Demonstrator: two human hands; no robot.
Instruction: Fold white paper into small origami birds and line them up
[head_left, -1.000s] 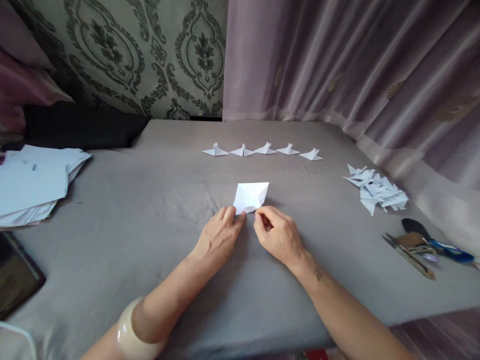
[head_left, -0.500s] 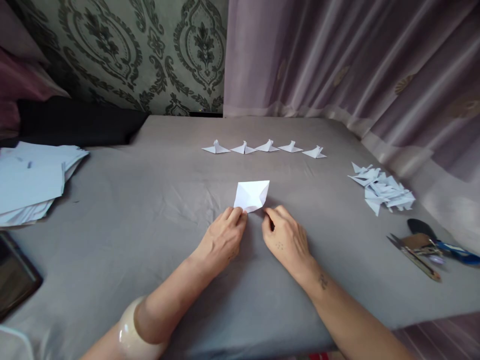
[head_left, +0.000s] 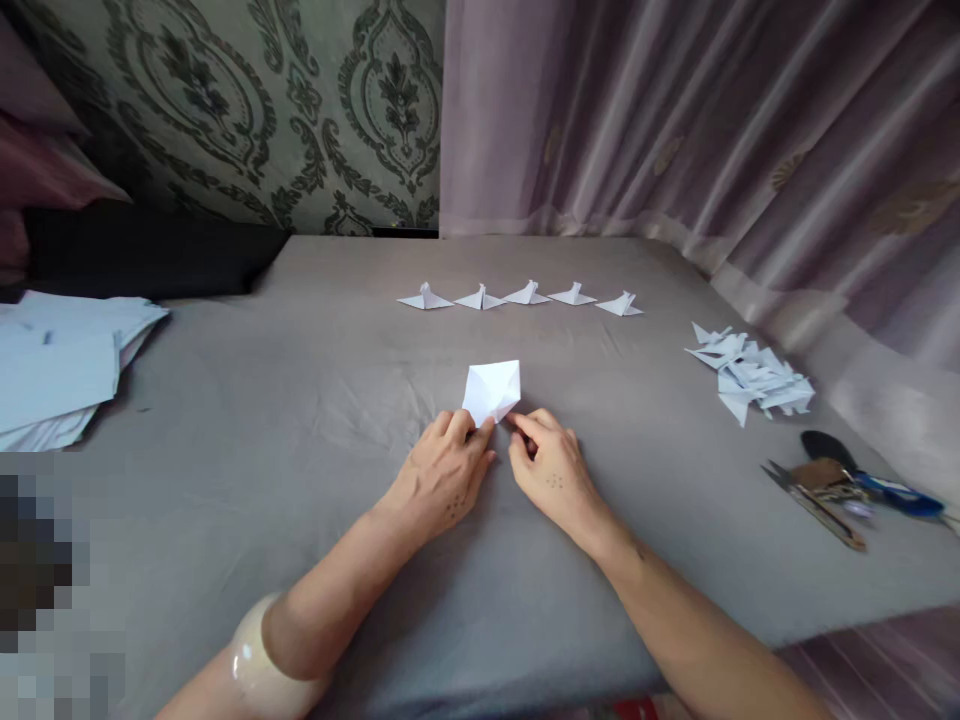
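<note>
A small square of folded white paper (head_left: 493,388) with crease lines lies on the grey cloth in front of me. My left hand (head_left: 446,462) is closed at its lower left edge, thumb and fingers gripping the paper there. At the lower right corner, my right hand (head_left: 556,470) pinches the paper with its fingertips, the other fingers curled under. The undersides of both hands are hidden. Beyond the paper stands a row of several folded paper birds (head_left: 527,293).
A heap of folded white paper pieces (head_left: 757,375) lies to the right. Nearer are scissors (head_left: 896,493) and a pointed, slim tool (head_left: 821,512). A stack of white sheets (head_left: 56,365) is at the left, by a black cloth (head_left: 150,250). Curtains (head_left: 600,120) hang behind.
My right hand has moved left and now meets the paper's lower right corner. That corner looks folded further inward. The whole view has shifted slightly.
</note>
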